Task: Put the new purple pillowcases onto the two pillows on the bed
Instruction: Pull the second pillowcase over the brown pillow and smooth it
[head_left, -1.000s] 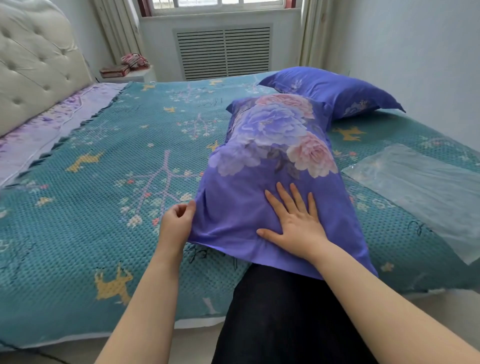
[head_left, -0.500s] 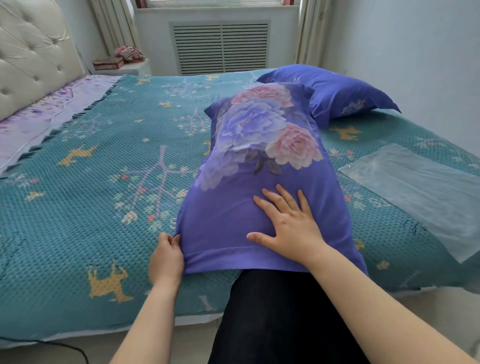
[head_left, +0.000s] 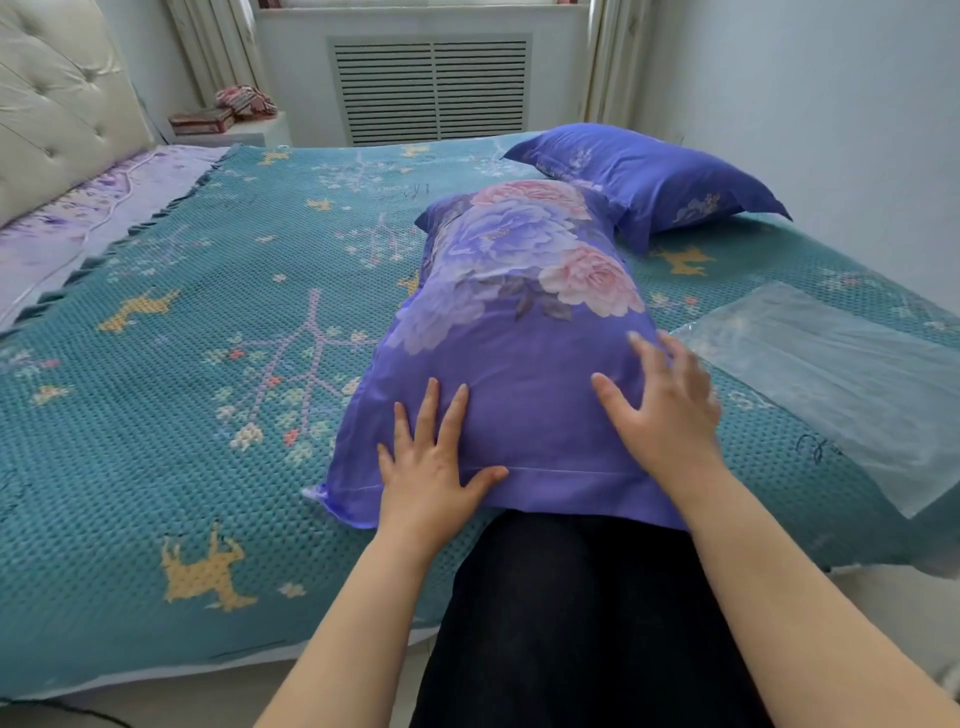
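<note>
The right hand (head_left: 662, 415) is motion-blurred; the near pillow (head_left: 511, 332) hides part of the far pillow (head_left: 649, 176); the headboard (head_left: 57, 104) runs off-frame

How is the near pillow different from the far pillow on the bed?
The near pillow lies lengthwise toward the person, while the far pillow lies crosswise by the wall. The near pillow shows large pink and lilac flowers; the far pillow shows mostly plain purple with small prints. Both hands, left hand and right hand, press flat on the near pillow; nothing touches the far pillow. Both wear purple pillowcases.
</note>
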